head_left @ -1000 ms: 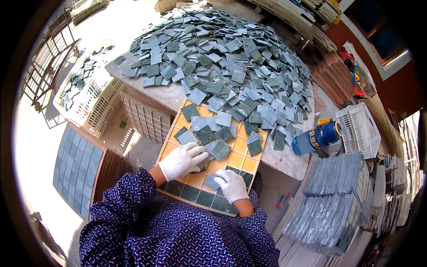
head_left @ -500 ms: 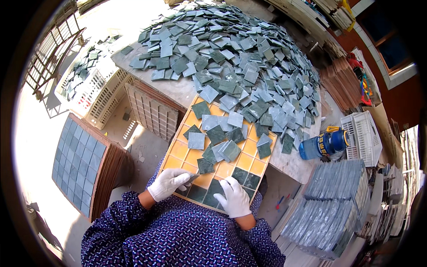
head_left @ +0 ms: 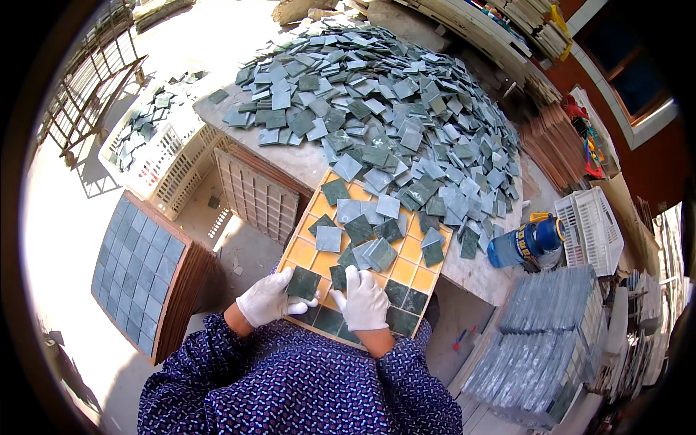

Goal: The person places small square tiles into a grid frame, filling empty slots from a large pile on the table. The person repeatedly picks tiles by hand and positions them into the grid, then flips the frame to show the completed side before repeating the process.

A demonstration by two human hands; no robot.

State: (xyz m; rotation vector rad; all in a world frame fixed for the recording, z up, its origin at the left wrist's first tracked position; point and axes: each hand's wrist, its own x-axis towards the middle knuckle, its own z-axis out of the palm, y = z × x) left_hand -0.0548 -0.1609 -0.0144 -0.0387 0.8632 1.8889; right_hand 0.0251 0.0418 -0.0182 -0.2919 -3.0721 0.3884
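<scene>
A dark green square stone tile [head_left: 304, 283] is pinched in my left hand [head_left: 267, 299], raised above the near left part of a yellow grid tray [head_left: 299, 252]. My right hand [head_left: 364, 300], also gloved in white, has its thumb and forefinger closed at the edges of another dark green tile [head_left: 338, 277] on the tray. Dark tiles [head_left: 330, 320] fill several cells along the tray's near edge and near right corner. Farther up the tray, loose grey and green tiles [head_left: 359, 229] lie scattered and overlapping, while other cells show bare yellow.
Beyond the tray, a large heap of stone tiles [head_left: 406, 130] covers the table [head_left: 464, 270]. A blue bottle [head_left: 516, 245] stands at the right, near wrapped tile stacks [head_left: 536, 341]. On the left are a stack of tiled boards [head_left: 138, 264] and white crates [head_left: 168, 163].
My left hand has lifted and tilted its tile so its face shows. The right hand has moved up and left to a loose tile. The whole view has shifted slightly.
</scene>
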